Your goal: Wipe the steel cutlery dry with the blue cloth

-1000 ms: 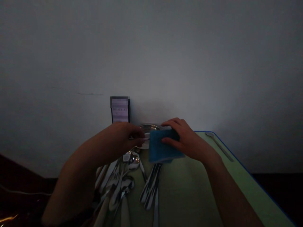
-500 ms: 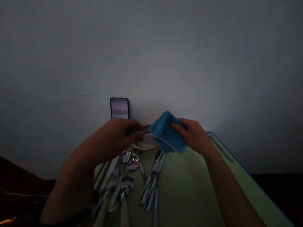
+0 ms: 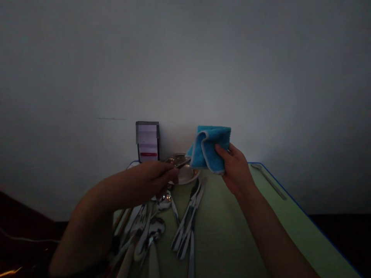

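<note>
My right hand [image 3: 236, 170] is closed on a folded blue cloth [image 3: 211, 148], held up above the far end of the green table [image 3: 232, 231]. My left hand [image 3: 153, 175] pinches a piece of metal cutlery [image 3: 181, 162] whose end points toward the cloth, just over a small metal dish [image 3: 187, 173]. A gap separates the cloth from the cutlery tip.
Several spoons, forks and knives [image 3: 156, 227] lie spread on the table below my left hand. A lone spoon [image 3: 268, 179] lies near the right edge. A phone [image 3: 147, 141] with a lit screen leans against the grey wall behind the dish.
My right hand lifted the blue cloth up and away from the cutlery it was wrapped over. My left hand dropped slightly, keeping hold of the cutlery.
</note>
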Available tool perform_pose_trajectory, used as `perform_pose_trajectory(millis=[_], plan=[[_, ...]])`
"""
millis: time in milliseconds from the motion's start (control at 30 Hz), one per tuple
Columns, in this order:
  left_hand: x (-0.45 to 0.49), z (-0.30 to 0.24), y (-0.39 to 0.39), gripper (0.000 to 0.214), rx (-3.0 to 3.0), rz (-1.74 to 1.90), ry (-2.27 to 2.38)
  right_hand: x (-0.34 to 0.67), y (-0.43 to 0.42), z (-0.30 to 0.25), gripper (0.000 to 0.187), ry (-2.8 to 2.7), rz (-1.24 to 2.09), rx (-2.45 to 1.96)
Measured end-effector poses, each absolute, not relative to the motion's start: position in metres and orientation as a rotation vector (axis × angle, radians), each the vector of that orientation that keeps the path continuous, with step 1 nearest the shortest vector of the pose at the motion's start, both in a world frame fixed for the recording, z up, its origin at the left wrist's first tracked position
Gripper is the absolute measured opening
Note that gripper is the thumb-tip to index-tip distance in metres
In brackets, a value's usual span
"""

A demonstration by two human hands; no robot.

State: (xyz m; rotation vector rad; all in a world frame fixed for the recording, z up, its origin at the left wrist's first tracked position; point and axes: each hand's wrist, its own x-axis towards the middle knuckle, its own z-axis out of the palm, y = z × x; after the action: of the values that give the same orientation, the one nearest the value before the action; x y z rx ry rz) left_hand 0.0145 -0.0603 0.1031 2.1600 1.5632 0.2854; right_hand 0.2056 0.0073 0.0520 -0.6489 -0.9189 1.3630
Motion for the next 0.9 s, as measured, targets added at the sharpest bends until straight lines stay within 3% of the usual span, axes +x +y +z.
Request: perform_pose_trajectory(millis=[200, 367, 667, 900], plan=[[0.018, 0.103, -0.062, 0.041, 2.149, 0.315, 1.564, 0.199, 0.004, 0.052, 0.023, -0.762, 1.589, -0.645], [0.024, 0.104, -0.064, 0.039, 2.204, 0.313, 1.558, 0.194, 0.001, 0.052, 0.031, -0.766, 1.582, -0.635], [0.027, 0.105, -0.063, 0.038, 2.284, 0.279, 1.521, 0.192, 0.008, 0.048, 0.021, -0.604, 1.662, -0.630], [0.026, 0.103, -0.062, 0.035, 2.297, 0.280, 1.476, 0.194, 0.006, 0.055, 0.027, -0.625, 1.816, -0.539]])
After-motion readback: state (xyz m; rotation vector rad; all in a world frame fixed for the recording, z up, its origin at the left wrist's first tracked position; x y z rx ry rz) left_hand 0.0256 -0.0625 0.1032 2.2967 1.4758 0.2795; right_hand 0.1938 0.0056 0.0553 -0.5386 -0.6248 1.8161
